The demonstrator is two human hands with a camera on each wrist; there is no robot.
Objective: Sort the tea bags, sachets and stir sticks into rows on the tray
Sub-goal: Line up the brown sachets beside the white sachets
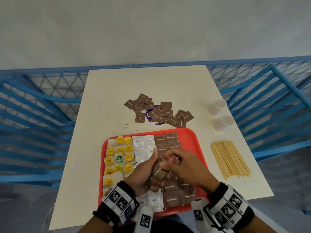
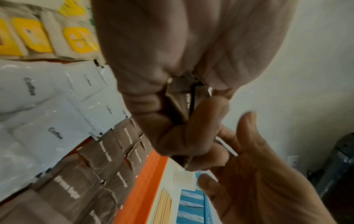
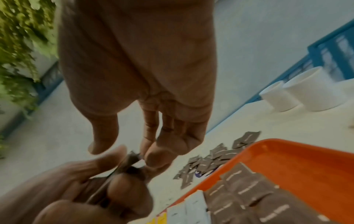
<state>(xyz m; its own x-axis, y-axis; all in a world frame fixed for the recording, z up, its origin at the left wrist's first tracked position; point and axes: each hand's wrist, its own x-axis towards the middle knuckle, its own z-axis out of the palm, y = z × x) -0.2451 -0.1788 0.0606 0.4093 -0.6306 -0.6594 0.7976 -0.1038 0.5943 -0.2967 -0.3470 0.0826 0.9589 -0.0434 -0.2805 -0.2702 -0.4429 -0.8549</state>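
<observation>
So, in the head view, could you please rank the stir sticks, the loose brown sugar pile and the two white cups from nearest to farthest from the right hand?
1. Stir sticks, on the table just right of the right hand.
2. Loose brown sugar pile, beyond the tray's far edge.
3. White cups, far right by the table edge.

Left hand (image 1: 144,172), palm turned inward, with fingers curled and thumb extended upward, gripping a small stack of brown sachets (image 1: 159,172). Right hand (image 1: 183,165) meets it from the right; its fingertips (image 3: 153,156) reach the top edge of the stack, the thumb held slightly apart, the fingers loosely bent. Whether they pinch a sachet cannot be told. Both forearms enter from the lower edge of the head view, each wrist carrying a band with black-and-white markers.
</observation>
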